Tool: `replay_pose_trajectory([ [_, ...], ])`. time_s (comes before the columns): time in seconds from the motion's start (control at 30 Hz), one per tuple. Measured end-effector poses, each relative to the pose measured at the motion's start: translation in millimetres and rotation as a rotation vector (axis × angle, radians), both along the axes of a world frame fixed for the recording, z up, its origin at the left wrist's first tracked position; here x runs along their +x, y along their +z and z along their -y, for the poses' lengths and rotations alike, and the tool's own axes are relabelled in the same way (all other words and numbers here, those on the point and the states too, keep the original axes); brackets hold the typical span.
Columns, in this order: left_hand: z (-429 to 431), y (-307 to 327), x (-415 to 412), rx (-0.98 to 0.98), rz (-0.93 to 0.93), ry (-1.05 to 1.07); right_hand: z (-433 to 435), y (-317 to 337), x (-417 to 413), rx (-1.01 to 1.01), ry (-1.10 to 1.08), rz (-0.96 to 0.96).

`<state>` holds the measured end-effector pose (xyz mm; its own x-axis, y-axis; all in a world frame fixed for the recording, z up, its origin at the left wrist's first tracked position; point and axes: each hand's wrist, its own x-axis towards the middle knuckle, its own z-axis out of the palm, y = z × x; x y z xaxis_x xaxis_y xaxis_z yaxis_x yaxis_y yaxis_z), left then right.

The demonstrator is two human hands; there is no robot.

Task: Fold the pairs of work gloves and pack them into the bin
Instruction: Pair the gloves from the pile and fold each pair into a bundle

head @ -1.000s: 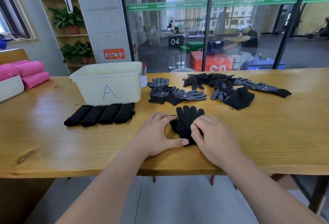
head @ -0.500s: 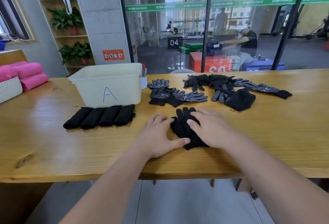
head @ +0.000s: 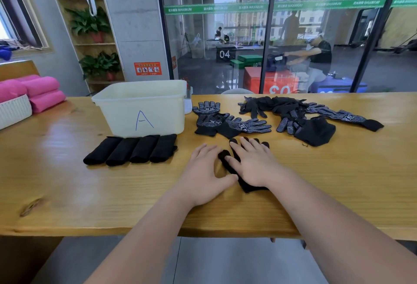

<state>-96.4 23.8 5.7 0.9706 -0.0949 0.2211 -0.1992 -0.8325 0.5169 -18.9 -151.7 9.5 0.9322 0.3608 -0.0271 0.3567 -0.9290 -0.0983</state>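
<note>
Under flat right hand (head: 253, 166), beside flat left hand (head: 203, 176): limp black gloves (head: 248, 187), ungripped.

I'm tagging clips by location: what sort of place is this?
Likely a shared workshop or studio: a glass partition with green banding, numbered boxes beyond it, and a bin marked A on a wooden table.

The bin (head: 117, 116) was rendered in pale cream and marked with a blue hand-drawn "A". The folded gloves (head: 130, 151) were shown in plain black, as was the flat glove (head: 248, 186). The spread gloves (head: 232, 123) were patterned with white dots and a white logo on black. The table (head: 67, 182) was shown in honey-yellow wood grain with one dark knot. The rolls (head: 40, 94) were coloured pink, the ribbed basket (head: 13, 111) white.
</note>
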Motion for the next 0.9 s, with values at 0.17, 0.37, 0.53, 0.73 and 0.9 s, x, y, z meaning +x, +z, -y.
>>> replay_pose_trajectory([
  [0.17,0,-1,0,-0.063,0.068,0.014,-8,4,8,-0.042,-0.012,-0.030],
  [0.37,-2,-6,1,-0.053,0.124,0.009,-13,1,-10,-0.037,0.004,-0.060],
  [0.53,0,-4,-1,-0.006,0.148,0.009,-8,-7,-24,0.345,-0.019,0.137],
  [0.73,0,-4,-7,0.076,0.162,-0.011,39,-5,-39,0.590,-0.009,0.278],
  [0.9,5,-5,-6,0.201,0.125,-0.025,71,-5,-49,0.340,0.138,0.087],
])
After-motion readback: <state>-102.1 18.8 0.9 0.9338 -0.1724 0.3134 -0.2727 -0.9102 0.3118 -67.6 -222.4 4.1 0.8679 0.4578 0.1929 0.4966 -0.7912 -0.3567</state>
